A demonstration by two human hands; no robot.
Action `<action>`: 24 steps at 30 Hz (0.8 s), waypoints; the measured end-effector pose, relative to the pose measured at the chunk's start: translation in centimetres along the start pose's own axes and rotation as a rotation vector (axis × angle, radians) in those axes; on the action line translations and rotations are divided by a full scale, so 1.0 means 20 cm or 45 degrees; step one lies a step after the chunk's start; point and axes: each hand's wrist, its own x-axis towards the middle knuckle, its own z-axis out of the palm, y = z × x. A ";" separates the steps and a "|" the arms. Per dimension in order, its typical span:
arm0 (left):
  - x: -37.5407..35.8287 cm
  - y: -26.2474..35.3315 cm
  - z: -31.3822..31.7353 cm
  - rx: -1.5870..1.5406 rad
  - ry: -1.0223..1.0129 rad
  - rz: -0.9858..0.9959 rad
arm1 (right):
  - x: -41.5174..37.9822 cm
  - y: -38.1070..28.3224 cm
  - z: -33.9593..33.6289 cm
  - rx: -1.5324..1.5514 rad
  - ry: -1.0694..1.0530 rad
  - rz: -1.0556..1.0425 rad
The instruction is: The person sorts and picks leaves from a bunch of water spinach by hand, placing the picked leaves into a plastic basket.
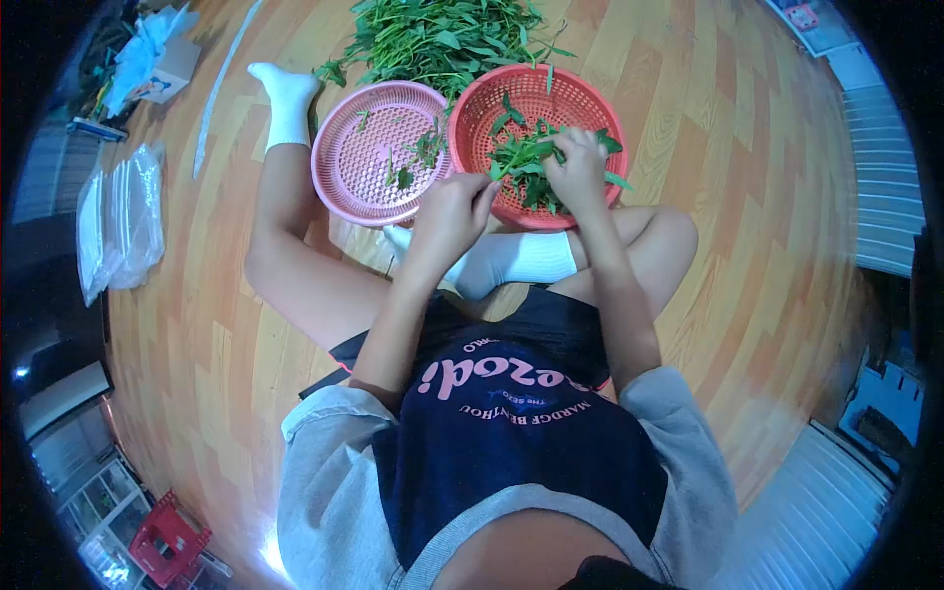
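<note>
Over the right part of a red plastic basket, my right hand is closed round green leafy stems. My left hand is at the basket's lower left rim, thumb and fingers pinched together at the lower end of the stems. Loose leaves lie in the red basket below the hands. To the left, touching it, sits a pink basket with a few small sprigs and leaves inside. A large heap of leafy greens lies on the floor behind both baskets.
My legs lie bent around the baskets, with white socks on the feet. Clear plastic bags and a box with blue plastic are on the left. A red stool stands at the lower left.
</note>
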 end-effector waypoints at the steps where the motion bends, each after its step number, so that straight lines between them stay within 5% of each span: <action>1: -0.01 0.00 0.01 0.085 0.005 -0.021 | 0.00 0.07 0.06 -0.001 -0.001 -0.006; 3: -0.03 0.03 -0.01 0.174 0.054 -0.082 | 0.00 0.19 0.10 -0.033 -0.195 0.495; 4: -0.03 0.01 -0.02 0.177 0.060 -0.088 | 0.01 0.22 0.09 -0.030 -0.200 0.488; 7: -0.04 -0.07 -0.04 0.122 0.103 -0.220 | 0.03 0.16 0.03 0.168 0.014 0.098; 13: 0.00 -0.16 0.03 -0.253 -0.027 -0.355 | 0.05 -0.21 -0.16 0.138 -0.091 -0.379; 24: 0.02 -0.20 0.11 -0.478 -0.106 -0.486 | 0.00 -0.20 -0.05 0.075 -0.065 -0.349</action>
